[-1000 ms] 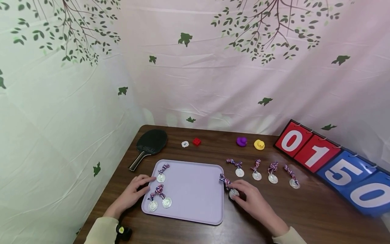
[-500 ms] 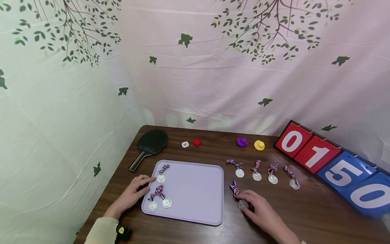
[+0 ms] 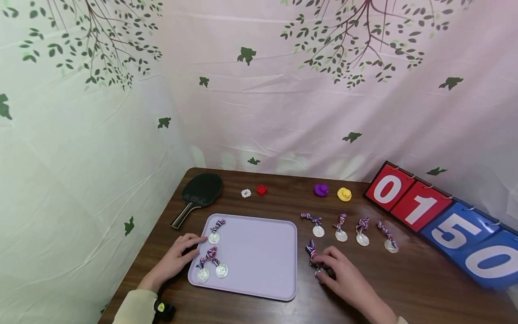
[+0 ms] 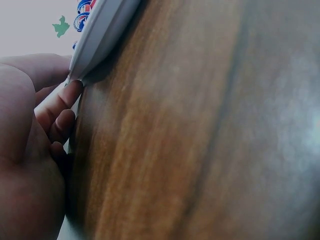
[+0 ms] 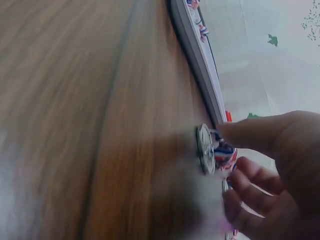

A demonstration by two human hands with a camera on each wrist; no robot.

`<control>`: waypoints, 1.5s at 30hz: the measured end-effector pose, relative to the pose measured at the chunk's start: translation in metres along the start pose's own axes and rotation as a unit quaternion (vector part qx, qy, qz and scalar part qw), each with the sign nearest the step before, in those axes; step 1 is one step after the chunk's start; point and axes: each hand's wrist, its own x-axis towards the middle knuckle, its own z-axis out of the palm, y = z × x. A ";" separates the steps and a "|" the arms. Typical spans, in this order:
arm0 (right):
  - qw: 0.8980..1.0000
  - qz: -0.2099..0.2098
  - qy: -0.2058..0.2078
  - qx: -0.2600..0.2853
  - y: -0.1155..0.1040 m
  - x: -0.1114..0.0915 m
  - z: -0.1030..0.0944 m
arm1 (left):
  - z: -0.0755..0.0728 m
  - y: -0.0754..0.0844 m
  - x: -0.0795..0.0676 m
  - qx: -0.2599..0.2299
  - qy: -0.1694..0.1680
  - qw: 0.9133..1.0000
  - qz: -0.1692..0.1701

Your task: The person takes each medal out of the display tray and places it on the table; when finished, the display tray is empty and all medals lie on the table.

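A lilac tray (image 3: 259, 261) lies on the table. Inside its left part rest three silver medals with knotted striped ribbons, one medal (image 3: 221, 270) among them. My left hand (image 3: 178, 258) rests at the tray's left edge, fingertips touching the rim and fingers relaxed. Right of the tray, my right hand (image 3: 341, 274) pinches another silver medal (image 5: 206, 149) low over the table, its knotted ribbon (image 3: 311, 250) pointing away from me. Fingers partly cover this medal in the head view. Behind that hand lie several more medals in a row, such as a medal (image 3: 341, 236).
A table tennis bat (image 3: 202, 189) lies at the back left. Along the back stand a white chip-like piece (image 3: 246, 193), a red toy brick (image 3: 261, 190), a purple duck (image 3: 321, 190) and a yellow duck (image 3: 344, 194). A flip scoreboard (image 3: 421, 202) leans at the right.
My right hand has moved the medal from beside the tray's right rim rightward and toward me. In the last half second the medal has tilted slightly. My left hand has stayed put.
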 end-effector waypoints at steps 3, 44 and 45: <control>0.999 -0.027 0.033 0.003 -0.006 0.007 0.003 | -0.001 0.000 0.000 0.002 0.000 1.000 0.001; 0.984 -0.156 -0.073 0.032 -0.091 0.096 0.076 | 0.000 0.000 0.000 0.005 0.008 1.000 0.021; 0.983 -0.163 -0.082 0.029 -0.096 0.098 0.079 | 0.000 0.000 -0.001 0.006 0.008 1.000 0.025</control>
